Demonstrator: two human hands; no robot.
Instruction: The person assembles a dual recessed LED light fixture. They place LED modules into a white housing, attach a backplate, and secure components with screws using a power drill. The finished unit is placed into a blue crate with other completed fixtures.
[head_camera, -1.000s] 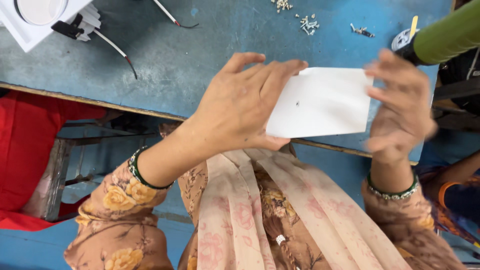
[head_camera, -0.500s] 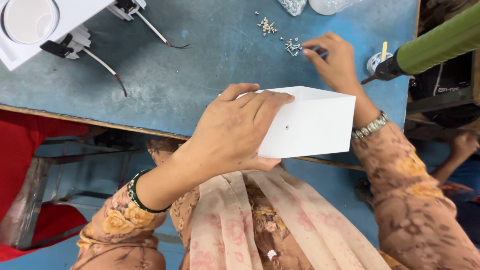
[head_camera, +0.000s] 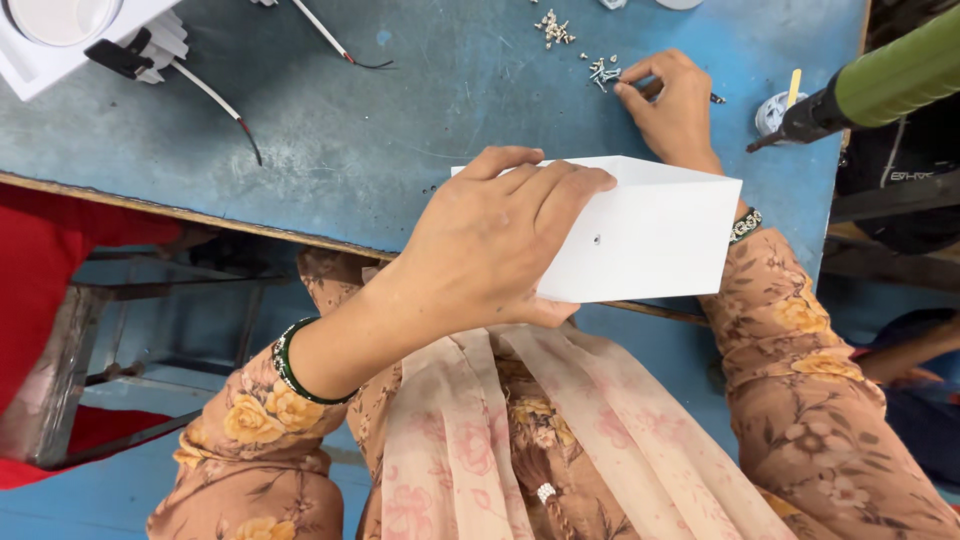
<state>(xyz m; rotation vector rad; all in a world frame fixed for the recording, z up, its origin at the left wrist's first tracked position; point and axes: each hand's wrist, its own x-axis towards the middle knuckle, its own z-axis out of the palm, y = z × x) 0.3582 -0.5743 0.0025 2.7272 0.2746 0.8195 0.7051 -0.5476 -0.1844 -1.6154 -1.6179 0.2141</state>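
Over the near edge of the blue desk (head_camera: 420, 130), your left hand (head_camera: 490, 250) holds a white box (head_camera: 650, 235). Your fingers curl over its top edge and your thumb sits under it, so the hand is closed on the box. The box hangs partly over the desk and partly over your lap. It has one tiny hole in its front side.

Your right hand (head_camera: 675, 105) is far out on the desk, past the box. Its fingertips are pinched together at a little heap of small screws (head_camera: 603, 71). You may have one between your fingers, but it is too small to tell. Another little heap of screws (head_camera: 553, 28) lies a bit further away.

To the right, a green power screwdriver (head_camera: 880, 85) points down toward the desk, near a small round roll (head_camera: 775, 112). At the far left corner lies a white square lamp part (head_camera: 60, 35) with red and black wires (head_camera: 220, 100) coming off it. A red cloth (head_camera: 45, 280) hangs beside your left arm.
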